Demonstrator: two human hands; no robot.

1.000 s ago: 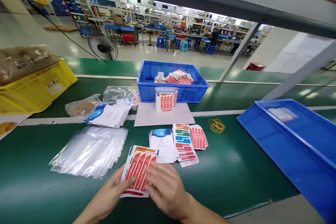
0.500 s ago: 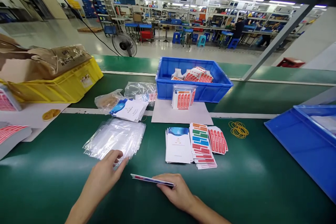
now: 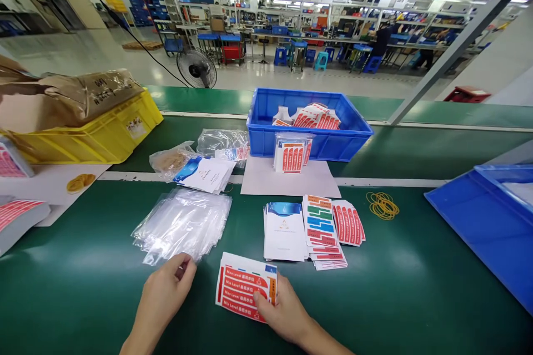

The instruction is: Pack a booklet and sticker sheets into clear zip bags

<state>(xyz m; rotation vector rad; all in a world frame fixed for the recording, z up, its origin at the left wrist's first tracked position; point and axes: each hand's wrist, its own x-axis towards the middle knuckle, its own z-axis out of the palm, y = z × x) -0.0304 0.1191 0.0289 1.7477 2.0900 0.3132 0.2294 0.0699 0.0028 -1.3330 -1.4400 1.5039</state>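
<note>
My right hand (image 3: 287, 308) grips a small stack of red-and-white label sheets (image 3: 239, 288), thumb on top, printed "Max Level" and "Min Level". A blue edge shows behind them. Fingertips pinched, my left hand (image 3: 169, 288) is closed on the near edge of a clear plastic bag in the pile of bags (image 3: 187, 222). Beyond my right hand lie white booklets with blue tops (image 3: 284, 233), multicoloured label sheets (image 3: 320, 227) and a fanned stack of red labels (image 3: 348, 223).
Yellow rubber bands (image 3: 382, 206) lie right of the labels. Behind stands a blue bin (image 3: 308, 141) with labels inside; filled bags lean against its front. A yellow crate (image 3: 91, 138) is at left, a tilted blue bin (image 3: 478, 222) at right. More booklets (image 3: 204, 173) lie behind the bags.
My right hand has turned the stack from edge-on to face-up, showing the red labels. My left fingers have closed into a pinch, and one bag has shifted towards me.
</note>
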